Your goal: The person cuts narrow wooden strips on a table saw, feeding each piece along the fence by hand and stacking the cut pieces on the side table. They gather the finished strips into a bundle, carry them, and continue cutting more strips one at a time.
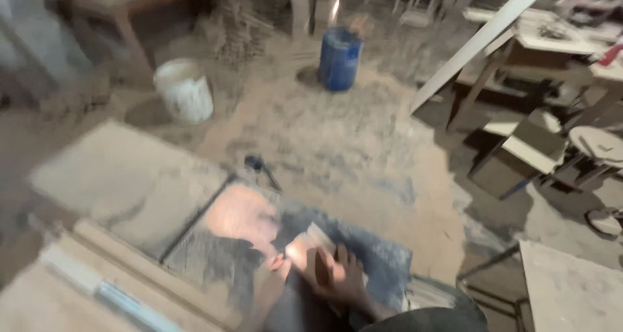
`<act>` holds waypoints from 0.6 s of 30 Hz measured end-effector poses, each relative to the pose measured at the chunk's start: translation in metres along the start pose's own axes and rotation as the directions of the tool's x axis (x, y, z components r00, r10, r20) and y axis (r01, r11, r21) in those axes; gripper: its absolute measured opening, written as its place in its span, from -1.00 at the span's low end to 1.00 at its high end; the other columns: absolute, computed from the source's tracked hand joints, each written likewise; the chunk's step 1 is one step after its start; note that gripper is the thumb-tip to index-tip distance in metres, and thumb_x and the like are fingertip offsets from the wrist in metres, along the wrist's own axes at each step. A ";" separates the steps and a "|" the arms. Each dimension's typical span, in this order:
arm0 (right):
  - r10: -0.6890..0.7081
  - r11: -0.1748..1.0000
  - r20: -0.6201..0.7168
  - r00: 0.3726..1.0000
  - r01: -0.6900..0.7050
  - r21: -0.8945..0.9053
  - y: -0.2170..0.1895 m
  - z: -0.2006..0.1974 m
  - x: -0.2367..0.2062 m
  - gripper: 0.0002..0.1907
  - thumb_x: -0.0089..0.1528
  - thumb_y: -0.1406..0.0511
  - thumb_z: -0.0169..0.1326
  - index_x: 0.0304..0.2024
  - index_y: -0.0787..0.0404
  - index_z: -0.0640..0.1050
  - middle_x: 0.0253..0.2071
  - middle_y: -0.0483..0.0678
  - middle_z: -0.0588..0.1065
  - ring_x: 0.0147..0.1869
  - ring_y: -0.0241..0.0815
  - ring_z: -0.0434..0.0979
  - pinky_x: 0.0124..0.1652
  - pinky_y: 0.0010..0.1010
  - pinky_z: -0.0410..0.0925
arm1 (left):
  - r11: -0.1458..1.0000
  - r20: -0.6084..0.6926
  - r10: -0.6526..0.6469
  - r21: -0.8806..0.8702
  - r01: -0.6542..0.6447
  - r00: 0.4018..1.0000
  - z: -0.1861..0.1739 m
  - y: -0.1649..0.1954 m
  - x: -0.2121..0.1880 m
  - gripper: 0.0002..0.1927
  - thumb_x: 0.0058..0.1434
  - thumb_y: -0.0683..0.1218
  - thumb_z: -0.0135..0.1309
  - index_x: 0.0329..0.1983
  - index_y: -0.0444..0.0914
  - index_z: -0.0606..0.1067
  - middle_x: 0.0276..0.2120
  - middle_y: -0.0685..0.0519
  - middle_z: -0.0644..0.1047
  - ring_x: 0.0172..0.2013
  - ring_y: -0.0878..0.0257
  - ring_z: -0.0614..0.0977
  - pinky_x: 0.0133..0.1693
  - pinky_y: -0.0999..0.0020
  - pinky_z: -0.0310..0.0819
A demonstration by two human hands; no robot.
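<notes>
Both hands sit at 6 o'clock in the blurred view, over a dusty blue-grey machine table (363, 254). Right hand (341, 277) lies fingers-spread on a small pale wood piece (310, 244), pressing it flat; the fingers are extended, not clenched. Left hand (276, 273), just beside it toward 7 o'clock, touches the same piece at its near edge; motion blur hides whether its fingers close around the wood or only rest on it. The piece lies on the table at the centre-bottom of the frame, between the two hands.

Surroundings: a tan board (130, 183) at 9 o'clock; a wooden rail (143, 267) at 8 o'clock with a pale strip (97, 286) along it. On the sawdust floor (337, 137), a white bucket (185, 89) at 11 o'clock and a blue drum (339, 58) at 12 o'clock, well apart. A white plank (480, 40) leans at 1 o'clock against a workbench (558, 47). A round stool (597, 144) stands at 3 o'clock.
</notes>
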State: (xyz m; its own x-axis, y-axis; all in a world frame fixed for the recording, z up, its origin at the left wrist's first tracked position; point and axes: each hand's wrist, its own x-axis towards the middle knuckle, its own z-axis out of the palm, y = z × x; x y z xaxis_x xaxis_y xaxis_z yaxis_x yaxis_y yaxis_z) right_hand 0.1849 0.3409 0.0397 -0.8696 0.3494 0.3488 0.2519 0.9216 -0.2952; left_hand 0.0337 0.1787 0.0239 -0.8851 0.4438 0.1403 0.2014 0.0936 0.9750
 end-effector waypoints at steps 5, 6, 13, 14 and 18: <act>0.216 0.969 0.444 0.869 -0.246 0.011 0.005 -0.018 0.016 0.22 -0.20 -0.10 0.48 0.44 -0.19 0.19 0.37 0.16 0.14 0.37 0.36 0.17 0.19 0.20 0.20 | 0.876 0.340 -0.463 0.315 0.365 0.819 0.036 -0.002 -0.031 -0.53 0.28 0.17 0.20 -0.33 -0.37 0.63 -0.52 -0.04 0.62 -0.50 0.24 0.64 -0.39 0.30 0.49; 0.224 0.964 0.513 0.828 -0.267 0.010 0.007 -0.024 0.020 0.28 -0.23 -0.12 0.50 0.45 -0.21 0.16 0.40 0.16 0.10 0.40 0.36 0.13 0.23 0.18 0.18 | 0.901 0.311 -0.422 0.244 0.358 0.851 0.041 0.000 -0.034 -0.60 0.21 0.11 0.22 -0.33 -0.36 0.64 -0.53 0.01 0.64 -0.48 0.28 0.66 -0.38 0.32 0.51; 0.114 0.961 0.541 0.833 -0.230 0.151 0.032 -0.032 0.025 0.21 -0.18 -0.22 0.43 0.47 -0.24 0.23 0.47 0.26 0.05 0.46 0.41 0.11 0.32 0.13 0.17 | 0.840 0.175 -0.524 -0.054 0.540 0.833 0.052 -0.010 -0.046 -0.74 0.23 -0.12 0.18 -0.13 -0.41 0.51 -0.34 0.03 0.62 -0.39 0.30 0.63 -0.36 0.36 0.56; 0.105 0.959 0.545 0.832 -0.230 0.166 0.035 -0.028 0.024 0.21 -0.17 -0.22 0.41 0.47 -0.22 0.22 0.47 0.26 0.05 0.46 0.41 0.11 0.31 0.14 0.17 | 0.824 0.151 -0.546 -0.082 0.560 0.824 0.051 -0.014 -0.049 -0.78 0.25 -0.15 0.14 -0.13 -0.39 0.51 -0.34 0.02 0.61 -0.39 0.29 0.64 -0.37 0.36 0.58; 0.106 0.969 0.531 0.841 -0.207 0.134 0.034 -0.011 0.019 0.17 -0.12 -0.18 0.35 0.48 -0.16 0.19 0.48 0.24 0.03 0.44 0.40 0.10 0.27 0.17 0.15 | 0.794 0.029 -0.550 -0.291 0.534 0.834 0.035 -0.017 -0.065 -0.82 0.32 -0.19 0.03 -0.08 -0.39 0.50 -0.37 0.01 0.57 -0.44 0.28 0.61 -0.41 0.37 0.54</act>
State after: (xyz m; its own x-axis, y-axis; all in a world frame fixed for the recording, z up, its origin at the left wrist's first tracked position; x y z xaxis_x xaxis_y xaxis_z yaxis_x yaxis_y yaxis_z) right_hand 0.1814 0.3808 0.0460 -0.9299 0.3019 -0.2102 0.3671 0.7982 -0.4777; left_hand 0.1026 0.1792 -0.0075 -0.8371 0.3448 -0.4247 -0.4347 0.0521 0.8990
